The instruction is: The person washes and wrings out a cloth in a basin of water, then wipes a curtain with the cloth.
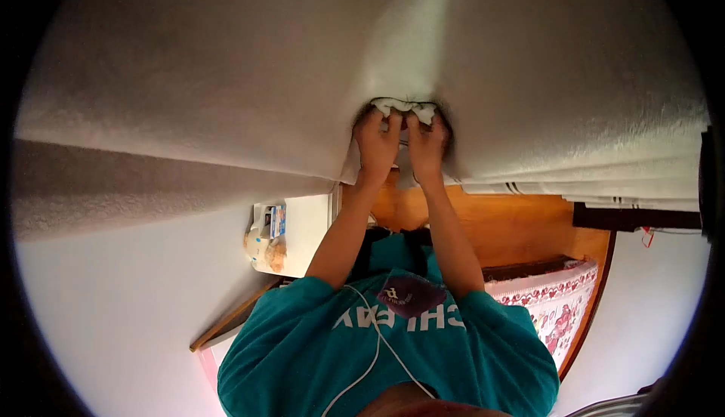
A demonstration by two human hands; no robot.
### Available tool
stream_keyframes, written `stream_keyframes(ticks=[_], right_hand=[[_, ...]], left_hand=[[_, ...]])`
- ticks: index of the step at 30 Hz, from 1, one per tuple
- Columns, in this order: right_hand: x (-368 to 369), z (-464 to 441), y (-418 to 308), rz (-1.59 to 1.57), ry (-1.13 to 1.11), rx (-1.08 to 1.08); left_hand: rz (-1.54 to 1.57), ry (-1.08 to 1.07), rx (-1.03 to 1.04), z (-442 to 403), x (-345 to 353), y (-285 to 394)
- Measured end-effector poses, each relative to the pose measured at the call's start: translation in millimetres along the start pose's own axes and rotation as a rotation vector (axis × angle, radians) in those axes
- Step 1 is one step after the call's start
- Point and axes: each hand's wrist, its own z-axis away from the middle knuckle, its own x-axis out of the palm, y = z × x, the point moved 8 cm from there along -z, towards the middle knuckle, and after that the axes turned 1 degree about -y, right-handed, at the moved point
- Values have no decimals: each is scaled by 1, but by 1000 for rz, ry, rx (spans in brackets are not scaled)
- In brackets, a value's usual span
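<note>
My left hand [376,141] and my right hand [427,145] are side by side in front of me, arms stretched forward. Both are closed on a bunched white cloth [404,106], with the fingers curled toward each other. Around them spreads a large pale beige fabric surface [226,62], which looks like a blanket or bedding. Whether the white cloth is part of that fabric or a separate piece, I cannot tell. Shadow darkens the area beside both hands, and some fingertips are hidden in the cloth.
A white cabinet [308,228] with a small box [278,220] stands at left. Wooden floor [491,217] shows below my arms. A pink and white patterned cloth [555,307] lies at right. White striped fabric [574,189] hangs along the right side. A white cord [375,349] crosses my shirt.
</note>
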Motion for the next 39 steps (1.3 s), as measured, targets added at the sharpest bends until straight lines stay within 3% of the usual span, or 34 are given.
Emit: stream_keyframes(ticks=[1, 3, 5, 8, 10, 12, 15, 17, 18, 20, 21, 23, 25, 27, 29, 34, 37, 39], right_hand=[[2, 3, 28, 107, -36, 47], [1, 1, 53, 321, -43, 19], [-12, 10, 55, 228, -12, 1], [-37, 11, 0, 111, 80, -124], [-50, 3, -28, 92, 149, -215], [-50, -16, -25, 20, 83, -86], [-53, -15, 5, 219, 133, -237], [-54, -8, 53, 489, 88, -184], [-55, -9, 54, 484, 85, -192], [-58, -9, 81, 150, 18, 60], [-62, -5, 64, 151, 18, 65], [-72, -10, -20, 121, 86, -231], [-75, -21, -31, 66, 58, -181], [-73, -24, -19, 3, 58, -161], [-70, -31, 5, 48, 7, -179], [-76, -17, 64, 347, -42, -250], [-75, -11, 70, 142, -83, -48], [-80, -3, 46, -50, 12, -34]], left_hand=[[-94, -99, -152, 11, 2, -20], [-71, -86, -126, 12, 7, -28], [-51, -76, -109, 19, 12, -29], [-39, -25, -56, 3, 8, 18], [25, 19, 143, -12, 5, 68], [-6, -29, 44, -14, 19, 55], [-164, 8, 143, 1, 33, 28], [-4, -98, -104, 20, 44, -5], [-6, -89, -98, 20, 41, -2], [-237, -205, -157, 22, 45, -4], [-238, -209, -161, 21, 42, 6], [-40, -54, -4, 4, 30, 47], [-74, -47, 30, -5, 37, 54], [-108, -38, 75, -6, 41, 54], [-60, -167, -239, 8, 52, 12], [-79, -140, -145, 25, 68, -5], [-139, -144, -157, 36, 63, 3], [-193, -158, -207, 46, 54, 3]])
